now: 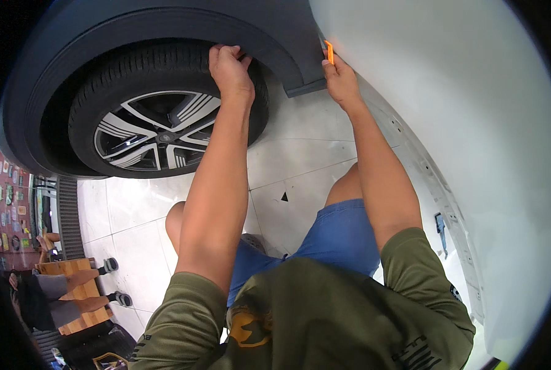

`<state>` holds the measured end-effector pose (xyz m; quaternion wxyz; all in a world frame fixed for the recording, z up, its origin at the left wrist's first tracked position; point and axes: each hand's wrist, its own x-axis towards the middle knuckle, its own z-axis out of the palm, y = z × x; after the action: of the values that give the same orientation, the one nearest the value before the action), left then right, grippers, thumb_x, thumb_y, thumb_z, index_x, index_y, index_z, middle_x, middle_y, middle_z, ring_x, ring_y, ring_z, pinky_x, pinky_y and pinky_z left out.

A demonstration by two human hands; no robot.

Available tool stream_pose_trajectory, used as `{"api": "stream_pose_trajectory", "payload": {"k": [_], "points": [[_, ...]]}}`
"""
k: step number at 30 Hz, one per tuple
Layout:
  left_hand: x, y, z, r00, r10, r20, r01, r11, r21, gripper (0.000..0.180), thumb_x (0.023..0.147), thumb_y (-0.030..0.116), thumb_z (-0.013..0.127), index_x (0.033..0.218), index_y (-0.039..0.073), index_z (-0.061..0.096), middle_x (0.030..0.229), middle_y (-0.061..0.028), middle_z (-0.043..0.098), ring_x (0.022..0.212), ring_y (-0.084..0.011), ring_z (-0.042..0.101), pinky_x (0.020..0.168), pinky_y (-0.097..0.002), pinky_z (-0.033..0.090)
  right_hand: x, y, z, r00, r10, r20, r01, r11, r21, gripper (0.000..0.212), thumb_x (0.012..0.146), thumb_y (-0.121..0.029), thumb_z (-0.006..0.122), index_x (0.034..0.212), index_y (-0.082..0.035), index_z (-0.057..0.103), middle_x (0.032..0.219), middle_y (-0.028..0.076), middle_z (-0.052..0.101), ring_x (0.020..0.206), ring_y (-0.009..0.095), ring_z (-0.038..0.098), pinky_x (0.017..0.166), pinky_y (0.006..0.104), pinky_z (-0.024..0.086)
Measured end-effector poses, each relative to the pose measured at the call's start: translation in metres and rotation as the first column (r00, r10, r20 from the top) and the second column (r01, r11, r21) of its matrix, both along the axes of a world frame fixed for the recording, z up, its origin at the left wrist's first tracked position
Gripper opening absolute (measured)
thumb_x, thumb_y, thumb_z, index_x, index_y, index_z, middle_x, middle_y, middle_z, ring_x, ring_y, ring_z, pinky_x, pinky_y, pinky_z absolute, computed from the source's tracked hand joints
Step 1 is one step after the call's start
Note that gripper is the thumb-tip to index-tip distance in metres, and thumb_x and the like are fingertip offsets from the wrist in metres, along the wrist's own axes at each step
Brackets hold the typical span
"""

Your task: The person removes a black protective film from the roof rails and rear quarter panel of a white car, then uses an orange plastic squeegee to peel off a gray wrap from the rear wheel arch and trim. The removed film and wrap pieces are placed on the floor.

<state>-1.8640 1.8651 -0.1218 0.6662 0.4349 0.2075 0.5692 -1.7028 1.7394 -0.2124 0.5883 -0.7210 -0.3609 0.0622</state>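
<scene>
My right hand (342,83) grips a thin bright-orange plastic pry tool (330,52). The tool's bent tip stands close to the seam between the dark wheel arch trim (269,40) and the white body panel (405,49). Over the top of the tyre (141,69), my left hand (231,73) is closed on the lower lip of the trim. Some of its fingertips are hidden behind that edge. Below the trim sits the wheel's black and silver alloy rim (166,138).
The white panel with a bare lower edge (439,176) curves close along my right arm. A blue object (441,233) lies beyond it. On the left, a person (59,296) sits on a wooden bench (81,269). Pale floor tiles (303,179) lie below me.
</scene>
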Motion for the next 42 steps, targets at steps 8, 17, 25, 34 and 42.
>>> {"api": "stream_pose_trajectory", "payload": {"k": [8,17,25,34,42], "points": [[-0.005,0.006,-0.009,0.997,-0.082,0.01,0.081,0.996,0.038,0.014,0.079,0.006,0.05,0.091,0.001,0.052,0.092,-0.0095,0.052,0.086,-0.0217,0.052,0.082,-0.0378,0.049,-0.032,-0.045,-0.045,0.931,-0.161,-0.327,0.085,0.968,-0.235,0.037,0.096,-0.021,0.048,0.124,0.002,0.052,0.08,0.01,0.06,0.071,0.017,0.059,0.062,0.0315,0.05],[-0.008,0.008,-0.069,0.89,-0.355,-0.285,0.338,0.935,-0.108,0.035,0.083,0.011,0.052,0.116,-0.002,0.053,0.109,-0.0114,0.054,0.103,-0.0245,0.053,0.095,-0.0372,0.042,-0.062,-0.074,-0.034,0.676,0.03,-0.736,-0.193,0.972,-0.137,0.037,0.094,-0.014,0.047,0.128,0.0,0.048,0.086,0.006,0.055,0.064,0.013,0.053,0.056,0.0272,0.048],[0.023,-0.005,-0.204,0.623,-0.327,-0.711,0.298,0.939,-0.171,0.059,0.091,0.022,0.05,0.145,0.004,0.034,0.147,-0.0137,0.039,0.13,-0.025,0.038,0.107,-0.033,0.028,-0.093,-0.085,-0.029,0.879,0.041,-0.476,-0.298,0.825,-0.48,0.039,0.095,-0.016,0.048,0.132,-0.006,0.049,0.085,0.003,0.059,0.063,0.011,0.054,0.055,0.0266,0.044],[0.065,0.014,-0.222,0.859,-0.46,-0.226,0.246,0.757,-0.606,0.039,0.099,0.032,0.035,0.134,0.021,0.049,0.134,-0.0031,0.048,0.116,-0.0212,0.044,0.097,-0.0319,0.033,-0.112,-0.145,-0.028,0.991,0.097,-0.096,-0.137,0.719,-0.682,0.039,0.09,-0.014,0.052,0.127,-0.003,0.051,0.096,0.026,0.063,0.089,0.042,0.062,0.078,0.0446,0.048],[0.103,0.038,-0.261,0.98,-0.18,0.081,0.185,0.695,-0.695,0.032,0.099,0.019,0.037,0.119,0.005,0.056,0.117,-0.0076,0.06,0.102,-0.0195,0.056,0.091,-0.0321,0.043,-0.151,-0.187,-0.003,0.991,0.075,-0.115,-0.137,0.621,-0.772,0.038,0.09,-0.007,0.053,0.128,0.0,0.051,0.103,0.026,0.062,0.093,0.04,0.062,0.081,0.0404,0.048]]}}
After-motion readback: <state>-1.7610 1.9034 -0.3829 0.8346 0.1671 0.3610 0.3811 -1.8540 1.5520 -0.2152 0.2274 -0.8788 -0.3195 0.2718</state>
